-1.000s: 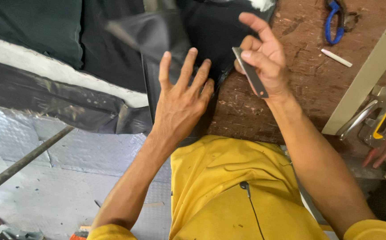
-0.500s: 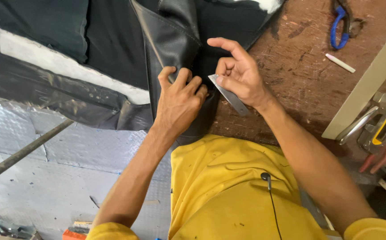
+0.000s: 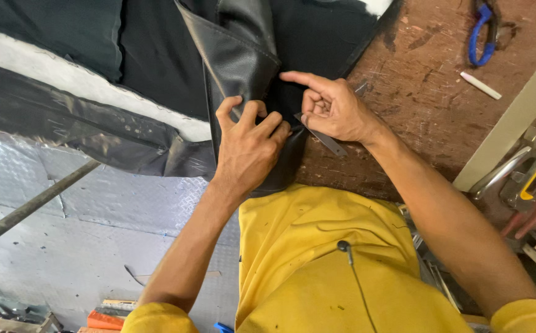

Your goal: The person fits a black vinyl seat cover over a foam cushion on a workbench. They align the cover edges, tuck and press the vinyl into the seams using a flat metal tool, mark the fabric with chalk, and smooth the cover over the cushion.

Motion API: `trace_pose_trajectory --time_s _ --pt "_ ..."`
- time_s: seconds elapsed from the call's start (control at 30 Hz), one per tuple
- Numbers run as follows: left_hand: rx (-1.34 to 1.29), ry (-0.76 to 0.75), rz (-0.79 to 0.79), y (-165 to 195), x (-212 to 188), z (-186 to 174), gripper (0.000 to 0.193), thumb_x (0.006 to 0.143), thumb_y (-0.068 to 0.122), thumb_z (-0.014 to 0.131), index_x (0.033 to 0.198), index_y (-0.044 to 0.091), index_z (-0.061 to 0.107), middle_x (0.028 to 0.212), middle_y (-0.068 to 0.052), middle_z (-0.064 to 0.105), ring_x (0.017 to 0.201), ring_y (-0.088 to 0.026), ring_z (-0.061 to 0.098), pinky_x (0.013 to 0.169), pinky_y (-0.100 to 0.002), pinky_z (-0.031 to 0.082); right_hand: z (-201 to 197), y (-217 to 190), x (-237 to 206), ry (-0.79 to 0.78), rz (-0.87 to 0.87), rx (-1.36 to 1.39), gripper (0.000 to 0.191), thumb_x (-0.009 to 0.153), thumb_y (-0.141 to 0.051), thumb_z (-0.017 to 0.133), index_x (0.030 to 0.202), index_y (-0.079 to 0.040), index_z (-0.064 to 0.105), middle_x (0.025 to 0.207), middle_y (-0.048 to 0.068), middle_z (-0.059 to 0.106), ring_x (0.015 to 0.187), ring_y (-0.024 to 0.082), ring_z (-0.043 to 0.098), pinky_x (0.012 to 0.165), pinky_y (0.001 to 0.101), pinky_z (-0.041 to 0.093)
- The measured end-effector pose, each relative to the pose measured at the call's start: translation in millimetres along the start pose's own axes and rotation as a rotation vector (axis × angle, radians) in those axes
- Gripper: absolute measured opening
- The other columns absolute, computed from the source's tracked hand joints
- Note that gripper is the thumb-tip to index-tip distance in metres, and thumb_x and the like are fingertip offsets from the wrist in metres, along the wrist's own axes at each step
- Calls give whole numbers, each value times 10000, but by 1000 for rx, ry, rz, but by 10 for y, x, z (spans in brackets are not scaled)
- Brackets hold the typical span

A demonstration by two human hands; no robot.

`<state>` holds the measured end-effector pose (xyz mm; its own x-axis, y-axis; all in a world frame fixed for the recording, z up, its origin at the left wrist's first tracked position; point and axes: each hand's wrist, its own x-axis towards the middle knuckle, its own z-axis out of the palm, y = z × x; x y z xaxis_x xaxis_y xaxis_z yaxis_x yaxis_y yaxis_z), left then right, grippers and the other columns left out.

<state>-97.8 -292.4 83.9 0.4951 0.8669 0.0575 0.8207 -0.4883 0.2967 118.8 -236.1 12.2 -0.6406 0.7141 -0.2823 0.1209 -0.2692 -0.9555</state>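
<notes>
Under the left hand (image 3: pixel 249 145), fingers curled and pinching, lies a folded flap of black grained leatherette (image 3: pixel 237 55), probably soft, pliant and light, best held at its stitched edge. Just beside it, the right hand (image 3: pixel 332 108) half-closes around a thin grey metal blade (image 3: pixel 324 137), forefinger extended. Bare brown worktop (image 3: pixel 422 80) to the right offers room.

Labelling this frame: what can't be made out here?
Head view:
- Flat metal blade: front end hidden behind right hand.
- Left hand fingers: tips curled into black leather fold.
- Blue-handled tool: cut off by top edge.
</notes>
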Motion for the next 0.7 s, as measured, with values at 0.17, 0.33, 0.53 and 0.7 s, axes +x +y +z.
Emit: trace_pose_trajectory --time_s 0.17,0.33,0.53,0.7 --pt "1 1 -8 1 11 11 121 905 177 725 1002 131 781 954 29 595 1083 -209 548 1088 -552 319 -1 21 16 -21 5 -36 704 851 68 621 1537 -18 484 674 -58 564 567 -1 460 541 197 378" --pt "-21 0 -15 -3 4 1 107 924 182 733 1002 127 781 954 31 594 1086 -213 546 1091 -552 317 -5 52 15 -14 -8 21 695 867 68 626 1542 -15 485 699 -53 547 600 -3 459 559 194 381" --pt "-30 9 -13 -3 3 6 122 915 186 740 1013 128 785 956 38 596 1096 -208 548 1112 -555 309 -15 53 16 -21 2 6 691 870 66 633 1542 -22 495 705 -43 559 608 -1 471 565 191 392" --pt "-25 3 -9 0 -11 0 116 920 188 742 1008 128 785 961 38 599 1095 -209 549 1115 -555 306 13 46 43 -19 -11 -52 703 852 62 636 1535 -19 491 703 -44 593 595 -1 489 554 184 405"
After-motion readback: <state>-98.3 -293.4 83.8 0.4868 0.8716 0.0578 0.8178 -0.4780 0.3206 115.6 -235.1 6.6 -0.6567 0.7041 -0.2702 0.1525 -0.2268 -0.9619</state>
